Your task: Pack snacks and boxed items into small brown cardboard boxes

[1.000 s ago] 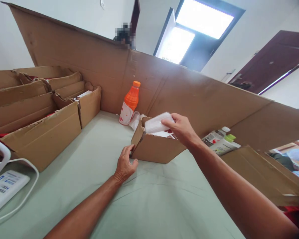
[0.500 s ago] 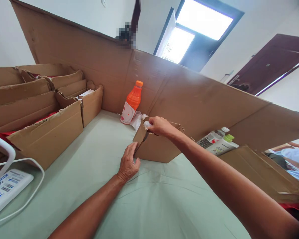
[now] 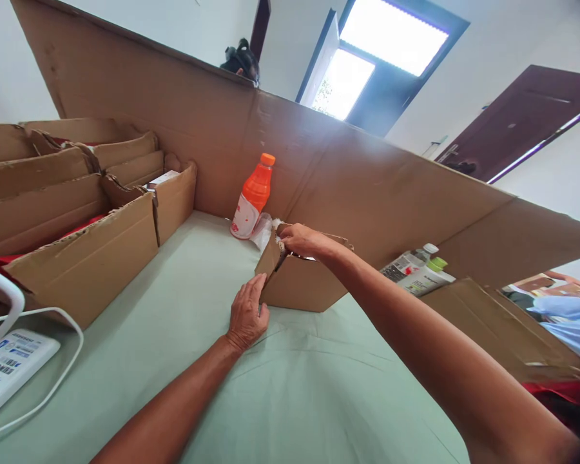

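Note:
A small open cardboard box [image 3: 304, 283] stands on the pale green table [image 3: 183, 309]. My left hand [image 3: 247, 313] rests against the box's near left corner, fingers curled on its edge. My right hand [image 3: 303, 241] reaches over the box's top left rim with its fingers closed and dipping inside; a bit of white wrapping [image 3: 276, 225] shows beside them, and what they hold is hidden. An orange bottle [image 3: 252, 198] stands just behind the box.
A tall cardboard wall [image 3: 319, 167] runs behind the table. Several cardboard boxes [image 3: 87, 258] line the left side. A white power strip with cable [image 3: 9, 367] lies at the near left. Two bottles [image 3: 423, 274] lie to the right, beside a flat cardboard piece [image 3: 502, 328].
My right hand, which held a white wrapped packet above the box, has lowered it into the box's left end. My left hand stayed on the box's corner.

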A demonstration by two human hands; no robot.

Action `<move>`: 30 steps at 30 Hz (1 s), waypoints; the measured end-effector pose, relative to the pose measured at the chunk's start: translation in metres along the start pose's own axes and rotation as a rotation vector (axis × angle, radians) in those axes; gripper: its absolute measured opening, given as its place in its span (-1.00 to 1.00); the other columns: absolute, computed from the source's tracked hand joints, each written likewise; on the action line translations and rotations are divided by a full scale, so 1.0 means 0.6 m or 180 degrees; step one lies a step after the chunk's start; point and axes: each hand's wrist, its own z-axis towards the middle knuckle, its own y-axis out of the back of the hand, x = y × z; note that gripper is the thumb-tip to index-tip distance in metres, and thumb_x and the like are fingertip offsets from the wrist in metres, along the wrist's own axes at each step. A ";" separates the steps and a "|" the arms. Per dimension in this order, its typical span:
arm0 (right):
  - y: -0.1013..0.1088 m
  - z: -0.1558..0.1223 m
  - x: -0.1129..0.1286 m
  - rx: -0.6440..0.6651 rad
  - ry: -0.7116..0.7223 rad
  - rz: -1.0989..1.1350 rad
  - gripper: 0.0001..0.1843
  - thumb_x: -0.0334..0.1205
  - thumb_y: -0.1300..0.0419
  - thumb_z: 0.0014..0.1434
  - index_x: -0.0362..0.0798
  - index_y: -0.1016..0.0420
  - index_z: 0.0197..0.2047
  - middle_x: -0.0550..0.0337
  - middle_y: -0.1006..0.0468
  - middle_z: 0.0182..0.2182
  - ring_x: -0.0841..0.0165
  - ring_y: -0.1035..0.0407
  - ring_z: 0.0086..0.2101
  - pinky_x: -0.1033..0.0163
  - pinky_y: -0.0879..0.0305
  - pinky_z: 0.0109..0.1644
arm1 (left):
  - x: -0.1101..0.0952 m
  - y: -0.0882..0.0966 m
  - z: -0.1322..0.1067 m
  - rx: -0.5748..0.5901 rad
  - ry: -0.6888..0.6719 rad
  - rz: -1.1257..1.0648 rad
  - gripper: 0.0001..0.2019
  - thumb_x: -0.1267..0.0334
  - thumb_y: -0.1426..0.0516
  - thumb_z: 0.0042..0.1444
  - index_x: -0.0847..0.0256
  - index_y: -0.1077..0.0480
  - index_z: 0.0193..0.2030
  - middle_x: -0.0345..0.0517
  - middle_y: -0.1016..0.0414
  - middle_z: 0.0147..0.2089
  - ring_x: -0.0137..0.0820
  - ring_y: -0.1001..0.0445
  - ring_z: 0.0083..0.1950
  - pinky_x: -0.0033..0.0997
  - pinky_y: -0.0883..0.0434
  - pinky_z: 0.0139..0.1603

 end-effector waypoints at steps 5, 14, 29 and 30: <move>-0.004 -0.098 -0.065 -0.1165 0.0076 0.0670 -0.70 -0.29 -0.04 0.26 -0.04 -0.60 -0.10 0.16 -0.69 -0.20 0.35 -0.54 -0.23 0.31 -0.37 -0.16 | 0.004 0.000 -0.002 -0.0014 0.0008 0.0003 -0.27 0.54 -0.06 0.02 0.20 -0.15 0.39 0.14 -0.41 0.29 -0.13 -0.41 0.28 0.02 -0.37 0.31; -0.227 -0.225 -0.269 -0.2371 -0.0746 0.2627 -0.38 0.00 -0.23 0.03 -0.08 -0.43 0.14 -0.14 -0.53 0.11 0.09 -0.50 -0.03 0.06 -0.47 -0.13 | 0.005 0.012 -0.003 -0.0031 0.0203 -0.0196 -0.28 0.44 -0.10 0.03 0.20 -0.15 0.40 0.17 -0.33 0.35 -0.09 -0.31 0.37 0.09 -0.29 0.37; -0.343 -0.447 -0.286 -0.2262 -0.1003 0.2275 -0.53 0.15 -0.24 0.10 0.09 -0.48 0.01 0.06 -0.63 -0.16 0.08 -0.52 -0.20 0.00 -0.47 -0.07 | -0.145 0.037 -0.050 0.1069 0.0997 -0.1151 -0.39 0.33 -0.12 0.06 0.18 -0.24 0.31 0.08 -0.50 0.19 -0.22 -0.53 0.14 -0.21 -0.55 0.07; -0.365 -0.493 -0.299 -0.2343 -0.1181 0.2170 -0.50 0.19 -0.27 0.05 0.10 -0.50 -0.02 0.05 -0.64 -0.19 0.04 -0.53 -0.20 -0.02 -0.48 -0.09 | -0.158 0.047 -0.070 0.1298 0.1027 -0.1240 -0.41 0.34 -0.11 0.08 0.16 -0.24 0.31 0.08 -0.50 0.20 -0.23 -0.54 0.11 -0.20 -0.54 0.08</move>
